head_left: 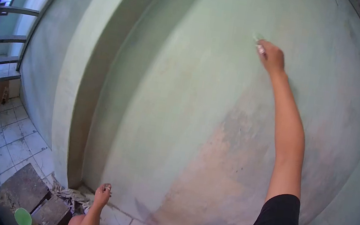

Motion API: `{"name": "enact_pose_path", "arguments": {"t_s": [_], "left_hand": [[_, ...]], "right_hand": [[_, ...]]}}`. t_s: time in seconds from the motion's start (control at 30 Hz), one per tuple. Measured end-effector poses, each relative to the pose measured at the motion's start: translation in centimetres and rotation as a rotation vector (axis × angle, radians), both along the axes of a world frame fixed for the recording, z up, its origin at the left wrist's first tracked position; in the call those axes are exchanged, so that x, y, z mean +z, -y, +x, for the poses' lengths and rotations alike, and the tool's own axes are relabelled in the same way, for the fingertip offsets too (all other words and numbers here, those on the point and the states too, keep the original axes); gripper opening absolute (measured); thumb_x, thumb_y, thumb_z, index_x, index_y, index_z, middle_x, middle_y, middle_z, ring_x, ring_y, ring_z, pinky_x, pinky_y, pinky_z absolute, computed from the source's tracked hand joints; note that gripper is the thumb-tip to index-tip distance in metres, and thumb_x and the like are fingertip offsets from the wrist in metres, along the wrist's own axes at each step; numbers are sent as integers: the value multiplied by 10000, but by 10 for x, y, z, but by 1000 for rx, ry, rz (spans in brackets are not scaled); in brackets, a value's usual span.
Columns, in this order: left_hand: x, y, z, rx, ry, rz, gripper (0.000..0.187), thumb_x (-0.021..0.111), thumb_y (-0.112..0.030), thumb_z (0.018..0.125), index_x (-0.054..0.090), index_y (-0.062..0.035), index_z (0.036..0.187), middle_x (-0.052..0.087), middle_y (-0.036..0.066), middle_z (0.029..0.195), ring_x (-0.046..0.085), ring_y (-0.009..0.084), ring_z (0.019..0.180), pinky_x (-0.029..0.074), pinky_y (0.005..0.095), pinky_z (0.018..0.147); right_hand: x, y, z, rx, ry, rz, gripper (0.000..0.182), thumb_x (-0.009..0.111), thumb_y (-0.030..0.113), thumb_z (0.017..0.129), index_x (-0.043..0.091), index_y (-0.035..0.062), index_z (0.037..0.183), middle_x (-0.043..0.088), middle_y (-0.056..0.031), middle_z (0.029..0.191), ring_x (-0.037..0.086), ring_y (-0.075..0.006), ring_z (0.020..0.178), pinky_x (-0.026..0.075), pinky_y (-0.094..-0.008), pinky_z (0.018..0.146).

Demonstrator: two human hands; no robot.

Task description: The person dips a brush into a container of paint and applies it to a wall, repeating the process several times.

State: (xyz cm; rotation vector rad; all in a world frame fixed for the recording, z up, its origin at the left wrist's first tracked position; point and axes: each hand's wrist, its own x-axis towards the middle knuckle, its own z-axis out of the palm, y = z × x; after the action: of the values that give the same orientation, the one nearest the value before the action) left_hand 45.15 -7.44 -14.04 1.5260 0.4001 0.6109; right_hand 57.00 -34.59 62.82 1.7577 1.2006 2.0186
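Observation:
My right hand (270, 56) is raised against the green wall (185, 76), its fingers closed round something small and pale that I cannot make out. Just above the fingertips a pale whitish mark shows on the wall. Below and left of the hand, the paint gives way to a rough pinkish-grey patch (223, 164). Low down near the wall's foot, my left hand (104, 191) has its fingers curled in, with a small light spot at the fingertips; what it holds, if anything, is too small to tell.
At the bottom left, a green round container (23, 218) stands by worn boards (22, 189). Crumpled cloth (73, 198) lies at the foot of a protruding pillar (69, 97). A ladder-like frame (30, 12) rises at the upper left above the tiled floor (19, 143).

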Motion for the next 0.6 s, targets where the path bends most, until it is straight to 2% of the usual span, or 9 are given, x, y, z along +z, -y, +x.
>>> {"name": "enact_pose_path", "arguments": {"t_s": [0.1, 0.17, 0.23, 0.3, 0.37, 0.4, 0.47, 0.57, 0.6], "left_hand": [[30, 8, -11, 32, 9, -53, 288, 510, -240, 855, 589, 5, 985, 597, 104, 677, 588, 168, 573, 478, 284, 526], [49, 15, -24, 74, 60, 84, 281, 510, -239, 856, 595, -3, 982, 590, 99, 658, 582, 159, 570, 468, 276, 510], [32, 9, -16, 17, -28, -14, 277, 508, -237, 858, 595, -7, 987, 592, 100, 665, 583, 162, 584, 465, 279, 523], [15, 7, -17, 57, 32, 74, 277, 508, -233, 858, 589, -9, 1000, 594, 101, 674, 585, 164, 603, 464, 290, 547], [48, 16, -36, 67, -33, 54, 279, 513, -229, 853, 586, -5, 1003, 599, 113, 684, 588, 177, 611, 462, 305, 564], [55, 19, -41, 64, -21, 40, 275, 515, -223, 849, 586, -5, 1001, 602, 118, 690, 588, 181, 610, 460, 308, 563], [46, 21, -37, 88, -15, 53, 254, 521, -203, 840, 586, -14, 997, 607, 145, 707, 591, 210, 609, 460, 311, 575], [66, 24, -47, 101, -39, 247, 235, 522, -188, 838, 586, -24, 995, 601, 163, 707, 591, 231, 612, 461, 314, 588], [74, 25, -49, 114, -39, 238, 235, 522, -188, 838, 586, -24, 995, 601, 163, 707, 591, 231, 612, 461, 314, 588]], "right_hand": [[-100, 6, 16, -136, -17, -130, 164, 576, 102, 738, 626, 84, 893, 616, -109, 784, 598, -263, 670, 488, -358, 586], [-171, 23, 9, -72, -73, -274, 175, 583, 86, 704, 625, 72, 873, 606, -106, 751, 596, -244, 667, 489, -352, 580], [-228, 36, -13, 3, -347, -425, 224, 611, 75, 681, 628, 85, 904, 625, -91, 806, 611, -243, 730, 495, -336, 617], [-249, 37, -32, 41, -531, -503, 228, 626, 76, 684, 631, 95, 911, 631, -87, 832, 614, -242, 750, 496, -322, 637], [-246, 34, -38, 25, -1221, -511, 196, 661, 105, 699, 641, 112, 894, 642, -69, 857, 618, -209, 768, 484, -292, 682], [-239, 33, -20, 101, -1340, -480, 174, 678, 136, 708, 646, 105, 876, 650, -56, 845, 606, -161, 759, 468, -279, 711], [-187, 21, -14, -106, -1390, -211, 190, 685, 153, 696, 643, 91, 870, 650, -31, 829, 596, -130, 763, 470, -287, 716], [-74, 11, -6, -23, -1244, -33, 232, 700, 182, 679, 626, 94, 880, 629, -29, 794, 591, -126, 677, 482, -288, 542], [-36, 9, -6, 0, -1152, 9, 228, 679, 211, 686, 635, 91, 875, 634, -36, 776, 598, -133, 657, 483, -293, 544]]}}
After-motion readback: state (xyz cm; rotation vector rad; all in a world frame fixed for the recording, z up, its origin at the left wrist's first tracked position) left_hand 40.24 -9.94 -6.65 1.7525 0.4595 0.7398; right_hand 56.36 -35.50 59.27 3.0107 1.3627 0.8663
